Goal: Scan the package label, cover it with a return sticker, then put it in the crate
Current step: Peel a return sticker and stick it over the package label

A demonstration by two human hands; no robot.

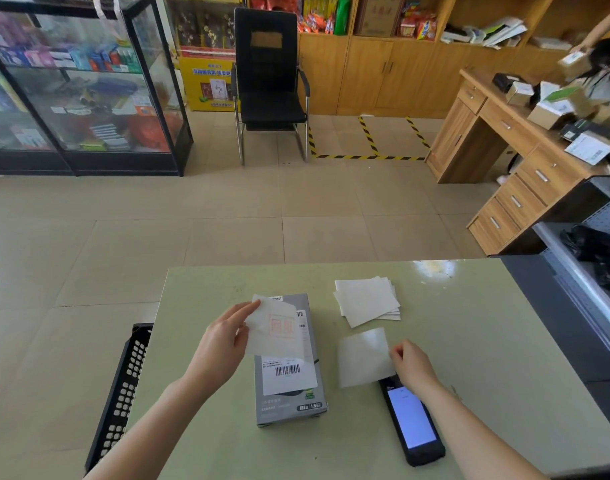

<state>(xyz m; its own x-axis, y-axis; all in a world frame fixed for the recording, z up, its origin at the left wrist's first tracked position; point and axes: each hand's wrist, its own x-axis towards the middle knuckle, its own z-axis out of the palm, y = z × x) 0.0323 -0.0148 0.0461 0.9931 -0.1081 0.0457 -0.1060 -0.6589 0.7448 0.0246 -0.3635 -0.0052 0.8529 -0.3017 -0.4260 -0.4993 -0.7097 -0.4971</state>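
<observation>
A grey package (289, 403) lies flat on the pale green table (487, 341), its white barcode label (288, 372) facing up. My left hand (223, 341) pinches a translucent return sticker (275, 330) with a red stamp, held over the upper part of the label. My right hand (412, 365) pinches the edge of a white backing sheet (364, 358), just right of the package. The black handheld scanner (412, 420) lies screen-up under my right wrist. A black perforated crate (123, 393) sits on the floor by the table's left edge.
A small stack of white sticker sheets (365, 301) lies at the back of the table. A dark counter (573, 306) borders the right side. Beyond are a black chair (268, 81), a glass display case (78, 84) and a wooden desk (511, 150) with boxes, where another person's hand reaches.
</observation>
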